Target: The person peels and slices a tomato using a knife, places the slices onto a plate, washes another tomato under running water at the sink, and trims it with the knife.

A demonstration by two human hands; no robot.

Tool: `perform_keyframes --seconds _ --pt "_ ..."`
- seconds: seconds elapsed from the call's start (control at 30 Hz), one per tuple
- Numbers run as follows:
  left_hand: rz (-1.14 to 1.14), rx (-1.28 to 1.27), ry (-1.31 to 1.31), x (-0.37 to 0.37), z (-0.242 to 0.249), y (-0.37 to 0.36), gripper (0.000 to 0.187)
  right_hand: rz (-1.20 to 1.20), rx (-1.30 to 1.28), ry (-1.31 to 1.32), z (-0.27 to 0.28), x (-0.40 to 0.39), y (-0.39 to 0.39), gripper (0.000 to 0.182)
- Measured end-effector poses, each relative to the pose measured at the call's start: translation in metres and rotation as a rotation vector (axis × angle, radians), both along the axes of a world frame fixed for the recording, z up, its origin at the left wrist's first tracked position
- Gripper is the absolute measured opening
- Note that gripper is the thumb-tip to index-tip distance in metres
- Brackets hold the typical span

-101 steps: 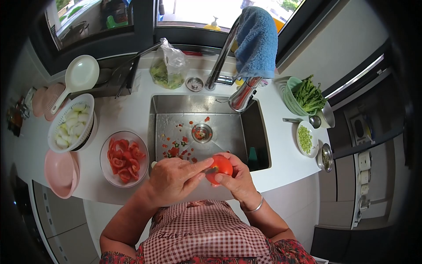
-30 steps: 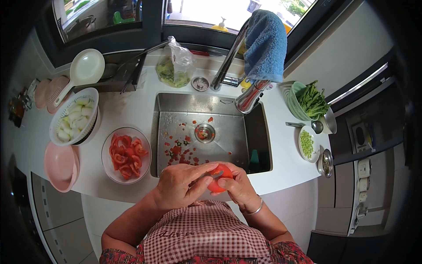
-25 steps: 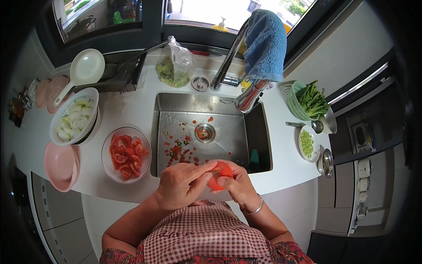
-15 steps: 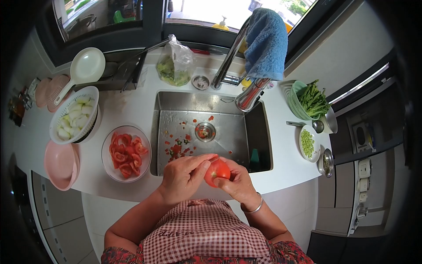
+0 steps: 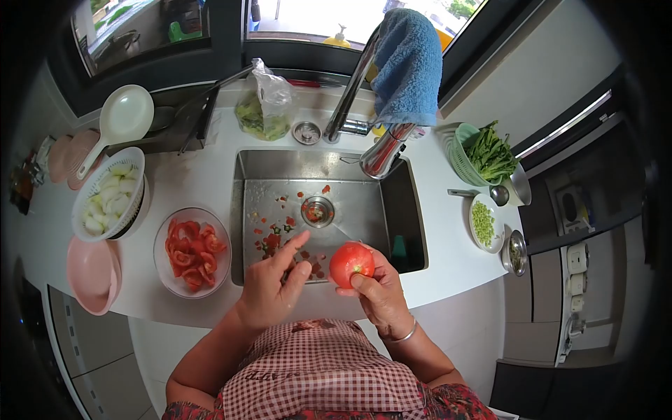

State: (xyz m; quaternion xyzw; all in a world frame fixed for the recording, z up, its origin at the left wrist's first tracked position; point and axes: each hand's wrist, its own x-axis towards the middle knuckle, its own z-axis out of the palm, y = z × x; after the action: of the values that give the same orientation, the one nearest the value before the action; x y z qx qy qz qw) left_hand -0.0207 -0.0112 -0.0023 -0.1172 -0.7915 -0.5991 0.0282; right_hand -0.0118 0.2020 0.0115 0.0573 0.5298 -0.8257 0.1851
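The tomato (image 5: 351,264) is up over the near edge of the sink (image 5: 418,210), stem mark towards the near side, and the right hand (image 5: 381,292) has it by itself, fingers curled closed around it with the thumb pressed by the stem. That's the change: a moment ago the left hand (image 5: 269,288) was right up against it, and now it has come away to the left, part-open, finger and thumb parted with nothing I can see between them; I can't tell what the hidden fingers have. To my eye, the close handwork on this one has paused, with the tomato whole in outline; from here I can't tell how much skin is off. Below, red scraps (image 5: 271,241) lie on the sink floor, some near the drain (image 5: 317,211). Just left of the sink, the glass bowl (image 5: 160,262) of cut tomato (image 5: 192,255) sits as it did, so nothing seems to have been added. Further out, a white colander (image 5: 79,210) stands at the left, and a plate (image 5: 498,241) of green bits at the right.
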Motion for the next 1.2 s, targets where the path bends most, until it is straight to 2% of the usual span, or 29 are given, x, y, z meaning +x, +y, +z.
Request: perform_keyframes --seconds 0.03,0.1,0.2,0.27,0.67,0.77,0.9,1.07,1.17,1.2 --pt "-0.001 0.000 -0.001 0.001 0.000 0.001 0.042 -0.022 -0.012 0.001 0.001 0.000 -0.001 0.051" --pt "-0.065 -0.085 0.282 0.003 0.001 0.002 0.046 -0.046 -0.025 0.002 0.000 0.000 -0.004 0.051" --pt "-0.095 -0.155 0.310 0.004 0.012 0.004 0.046 -0.063 0.014 0.081 -0.007 0.001 -0.006 0.056" --pt "-0.111 -0.207 0.337 0.003 0.013 0.005 0.045 -0.034 0.127 0.230 -0.014 0.001 -0.005 0.060" --pt "-0.023 -0.146 0.414 0.000 0.006 0.009 0.033 -0.082 0.171 0.303 -0.010 0.005 -0.020 0.056" --pt "-0.029 -0.191 0.336 0.001 0.005 0.009 0.028 -0.080 0.186 0.280 -0.010 0.005 -0.020 0.056" --pt "-0.016 -0.039 0.254 -0.001 -0.005 0.013 0.023 -0.082 0.218 0.301 -0.017 0.003 -0.016 0.054" --pt "0.061 0.096 0.222 -0.008 -0.025 0.022 0.021 -0.075 0.101 0.068 -0.014 0.002 -0.014 0.054" --pt "0.038 0.027 0.093 -0.013 -0.031 0.020 0.023 -0.050 0.093 0.145 -0.022 0.004 -0.007 0.055" --pt "0.063 0.087 -0.063 -0.017 -0.038 0.017 0.024 -0.046 0.091 0.144 -0.020 0.006 -0.007 0.055"
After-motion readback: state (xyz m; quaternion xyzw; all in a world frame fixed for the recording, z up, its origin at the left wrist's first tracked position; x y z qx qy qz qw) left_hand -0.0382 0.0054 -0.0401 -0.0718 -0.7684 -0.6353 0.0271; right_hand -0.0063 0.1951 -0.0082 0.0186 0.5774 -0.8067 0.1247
